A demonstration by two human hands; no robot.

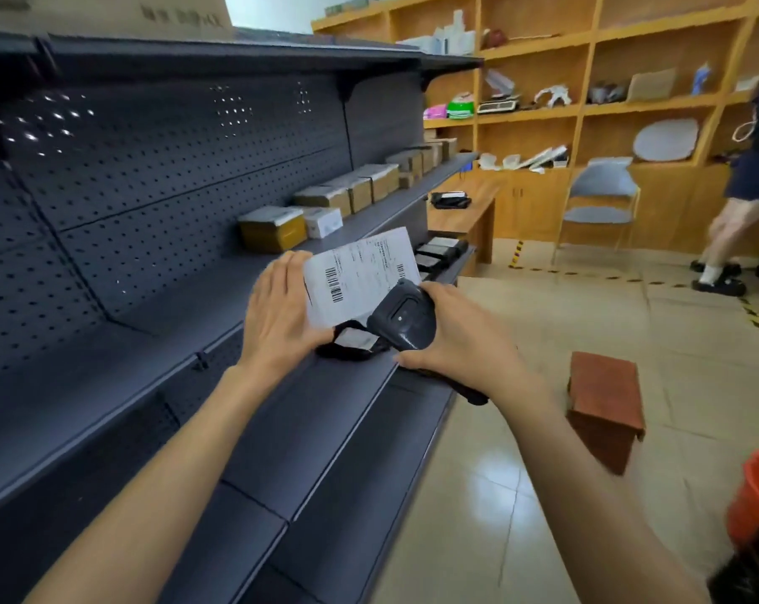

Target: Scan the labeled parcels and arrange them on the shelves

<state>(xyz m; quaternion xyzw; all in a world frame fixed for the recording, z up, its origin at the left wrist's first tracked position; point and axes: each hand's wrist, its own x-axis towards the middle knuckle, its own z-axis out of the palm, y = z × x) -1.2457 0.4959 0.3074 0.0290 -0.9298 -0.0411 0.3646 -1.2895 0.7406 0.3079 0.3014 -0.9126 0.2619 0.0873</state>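
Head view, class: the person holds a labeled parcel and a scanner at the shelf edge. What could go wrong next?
1. The label curls up from the black parcel, so the barcode may scan badly.
2. The left hand grips the parcel at the shelf edge; it could slip off.
3. The right hand holds the scanner close, perhaps missing the barcode.

Both forearms come up from the bottom of the frame bare, no sleeves; left hand and right hand wear no gloves, rings or watch.
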